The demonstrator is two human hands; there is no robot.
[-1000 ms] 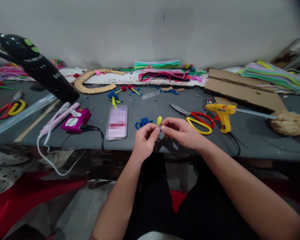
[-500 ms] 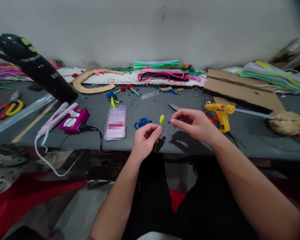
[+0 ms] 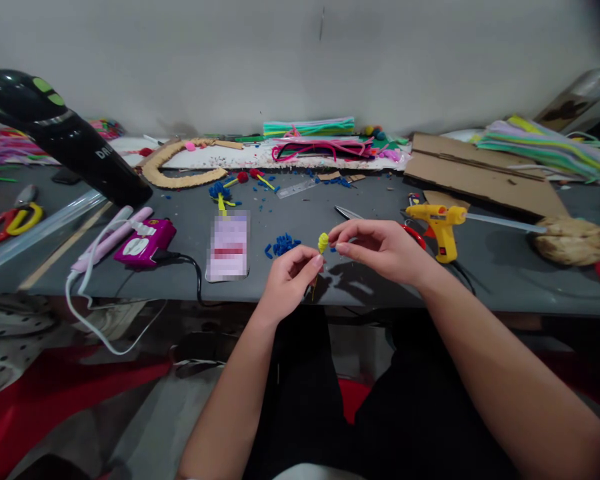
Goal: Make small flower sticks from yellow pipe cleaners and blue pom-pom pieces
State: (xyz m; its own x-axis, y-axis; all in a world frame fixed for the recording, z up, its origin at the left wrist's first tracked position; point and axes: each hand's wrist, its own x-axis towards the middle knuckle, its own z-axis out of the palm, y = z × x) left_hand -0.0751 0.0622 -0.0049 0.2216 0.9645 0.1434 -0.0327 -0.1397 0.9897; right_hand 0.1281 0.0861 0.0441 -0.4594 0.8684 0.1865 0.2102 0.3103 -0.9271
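Right of the phone (image 3: 229, 247), I see the left hand (image 3: 293, 280) pinching the yellow coil (image 3: 323, 242), already wound, while blue pieces (image 3: 283, 245) lie loose, unused; whether the right hand (image 3: 385, 247) grips one, I cannot tell.

One head-worn camera gives the view, looking from above the person's lap (image 3: 300, 387), forward and down across the desk (image 3: 380, 193). It faces the wall (image 3: 205, 60), which fills the top. The left hand (image 3: 291, 283) and right hand (image 3: 380, 248) lie near mid-frame, within arm's reach; the forearms (image 3: 230, 400) enter from below.
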